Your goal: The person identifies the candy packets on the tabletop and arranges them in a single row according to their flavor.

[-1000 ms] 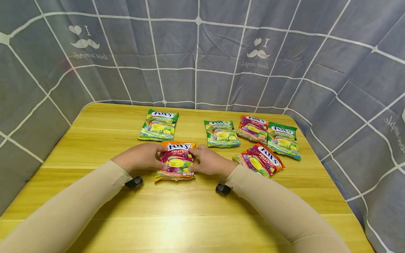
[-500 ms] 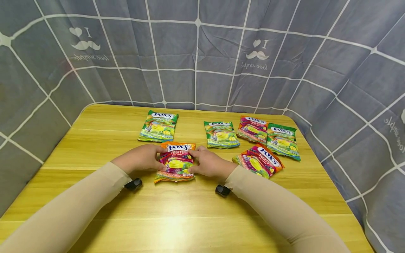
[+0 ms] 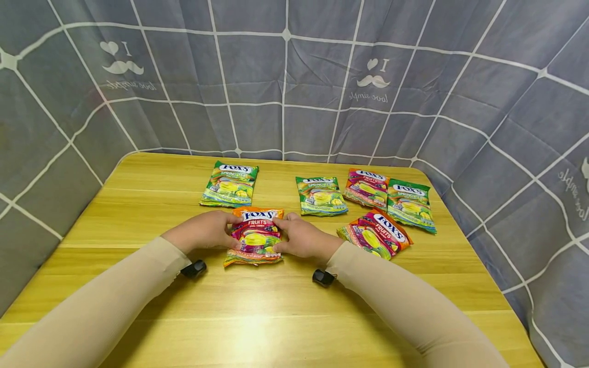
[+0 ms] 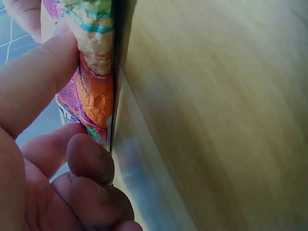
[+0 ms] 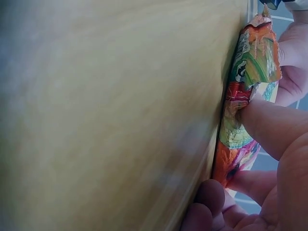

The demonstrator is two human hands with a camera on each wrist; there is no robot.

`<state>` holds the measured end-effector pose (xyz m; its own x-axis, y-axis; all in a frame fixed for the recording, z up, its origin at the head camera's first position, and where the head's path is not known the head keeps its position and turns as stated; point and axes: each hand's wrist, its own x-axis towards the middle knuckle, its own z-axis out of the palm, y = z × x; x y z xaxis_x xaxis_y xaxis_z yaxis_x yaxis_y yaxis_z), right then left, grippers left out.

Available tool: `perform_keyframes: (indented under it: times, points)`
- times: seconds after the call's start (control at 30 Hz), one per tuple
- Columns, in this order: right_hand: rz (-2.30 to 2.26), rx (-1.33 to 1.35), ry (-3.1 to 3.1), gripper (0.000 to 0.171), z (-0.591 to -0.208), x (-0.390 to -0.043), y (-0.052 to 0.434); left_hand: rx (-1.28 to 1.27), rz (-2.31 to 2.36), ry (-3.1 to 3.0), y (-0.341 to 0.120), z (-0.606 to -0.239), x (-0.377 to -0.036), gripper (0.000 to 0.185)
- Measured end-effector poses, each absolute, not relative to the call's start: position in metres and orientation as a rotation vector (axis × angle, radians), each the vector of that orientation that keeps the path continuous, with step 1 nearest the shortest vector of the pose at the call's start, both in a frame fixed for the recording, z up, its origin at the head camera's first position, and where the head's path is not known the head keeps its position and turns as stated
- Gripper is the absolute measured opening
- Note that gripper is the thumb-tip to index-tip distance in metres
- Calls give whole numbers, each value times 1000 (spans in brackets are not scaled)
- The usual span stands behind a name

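A purple and orange bag of fruit candy (image 3: 255, 236) lies face up on the wooden table, its top towards the far side. My left hand (image 3: 205, 232) holds its left side, with thumb and index finger on the edge. On the opposite side my right hand (image 3: 303, 236) grips it the same way. In the left wrist view the thumb presses the crinkled side of the candy bag (image 4: 95, 98), while the other fingers curl near the table. The right wrist view has the right thumb pushed against the wrapper (image 5: 257, 60). The bag's underside is hidden.
Behind my left hand lies a green candy bag (image 3: 230, 184). Another green bag (image 3: 321, 197) is beyond my right hand. Farther right are a purple bag (image 3: 366, 187), a green bag (image 3: 411, 204) and a slanted purple bag (image 3: 377, 233) by my right wrist. A grey curtain (image 3: 257, 76) surrounds the table.
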<state>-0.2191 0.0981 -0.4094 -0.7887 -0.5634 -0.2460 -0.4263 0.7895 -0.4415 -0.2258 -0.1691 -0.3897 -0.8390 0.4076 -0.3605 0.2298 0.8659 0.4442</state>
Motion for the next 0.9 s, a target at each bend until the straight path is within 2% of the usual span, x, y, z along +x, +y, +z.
perform_keyframes:
  times: [0.9]
  points:
    - [-526, -722, 2603, 82, -408, -218, 97, 493, 540, 2590, -170, -394, -228, 81]
